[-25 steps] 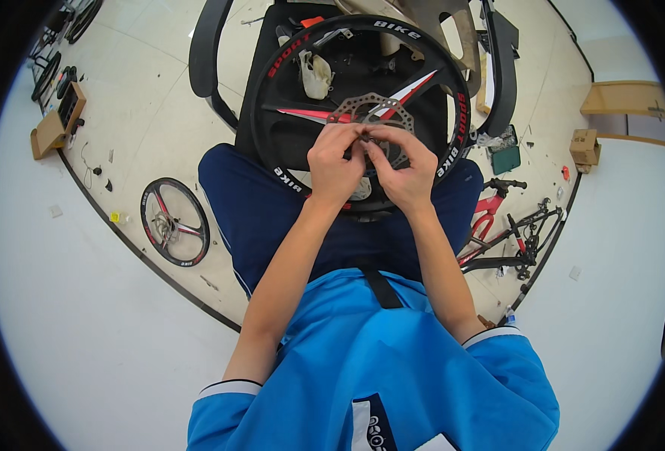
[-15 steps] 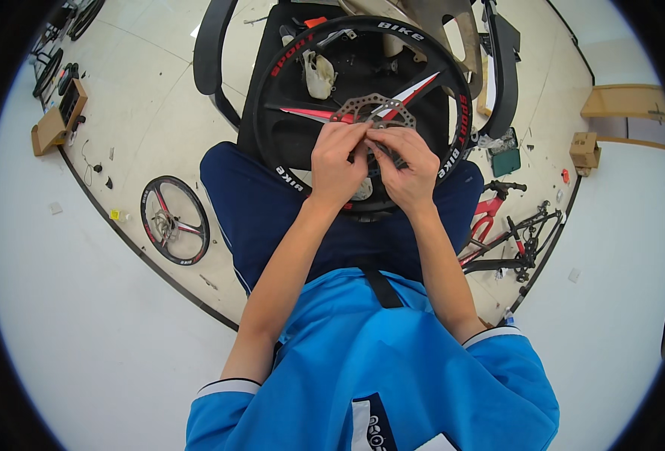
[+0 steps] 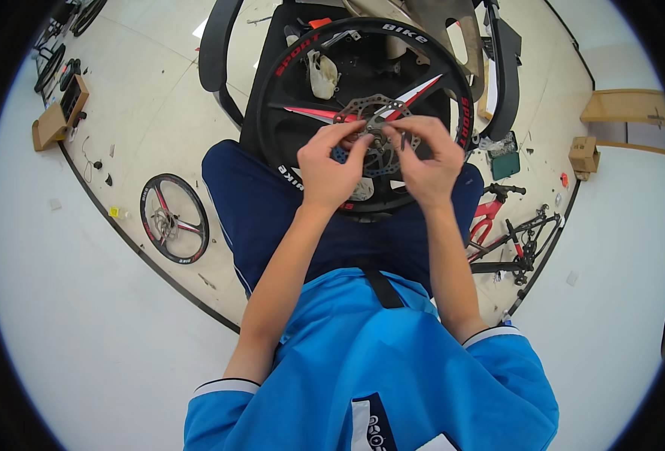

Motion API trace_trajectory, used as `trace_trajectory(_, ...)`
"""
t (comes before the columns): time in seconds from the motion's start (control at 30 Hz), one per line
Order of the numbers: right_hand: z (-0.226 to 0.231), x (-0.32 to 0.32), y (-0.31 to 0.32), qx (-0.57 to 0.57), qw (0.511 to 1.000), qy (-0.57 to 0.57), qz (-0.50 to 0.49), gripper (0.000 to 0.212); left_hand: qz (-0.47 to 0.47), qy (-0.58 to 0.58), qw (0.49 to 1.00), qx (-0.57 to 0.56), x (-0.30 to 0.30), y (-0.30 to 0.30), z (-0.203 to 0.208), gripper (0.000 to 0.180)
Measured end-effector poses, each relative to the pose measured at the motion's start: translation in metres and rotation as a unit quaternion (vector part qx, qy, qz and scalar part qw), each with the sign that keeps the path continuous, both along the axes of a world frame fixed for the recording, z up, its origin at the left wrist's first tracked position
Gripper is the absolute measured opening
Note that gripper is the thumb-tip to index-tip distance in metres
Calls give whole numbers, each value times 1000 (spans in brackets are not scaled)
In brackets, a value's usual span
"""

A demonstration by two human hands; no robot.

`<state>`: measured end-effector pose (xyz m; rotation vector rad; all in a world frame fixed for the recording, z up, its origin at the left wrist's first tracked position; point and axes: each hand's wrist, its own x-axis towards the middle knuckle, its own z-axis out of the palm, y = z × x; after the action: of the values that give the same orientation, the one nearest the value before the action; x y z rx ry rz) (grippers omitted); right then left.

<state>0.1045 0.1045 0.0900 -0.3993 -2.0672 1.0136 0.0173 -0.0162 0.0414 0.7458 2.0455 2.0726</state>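
A black bicycle wheel with red-and-white spokes rests across my thighs and the black seat of a chair. A round metal brake disc with holes is at its centre. My left hand bends thumb and forefinger together at the left of the hub. From the right, my right hand pinches close to the same axle, with a small dark piece near its thumb. What either hand grips at the hub is too small to make out.
Through the wheel shows a clear plastic bag on the seat. A greyish metal frame lies at the chair's far side. Another spoked wheel lies on the left floor. Right are bicycle frames, a green case and a cardboard box.
My hands, close together over the hub before, have drawn apart slightly, the right one moving right. More of the disc and axle shows between them.
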Motion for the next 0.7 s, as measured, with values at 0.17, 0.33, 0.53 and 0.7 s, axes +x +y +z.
trace_trajectory(0.17, 6, 7, 34, 202, 966, -133, 92, 19, -58, -65, 996, 13, -8, -11, 4, 20)
trace_trajectory(0.33, -4, -2, 61, 304, 919, -169, 188, 20, -98, 89, 987, -88, -16, -2, -2, 21)
trace_trajectory(0.53, -5, -18, 73, 340, 892, -189, 231, 19, -52, 162, 980, -100, -14, 12, -26, 15)
trace_trajectory(0.7, -3, -23, 76, 367, 876, -188, 250, 18, -17, 201, 975, -94, -10, 19, -36, 16)
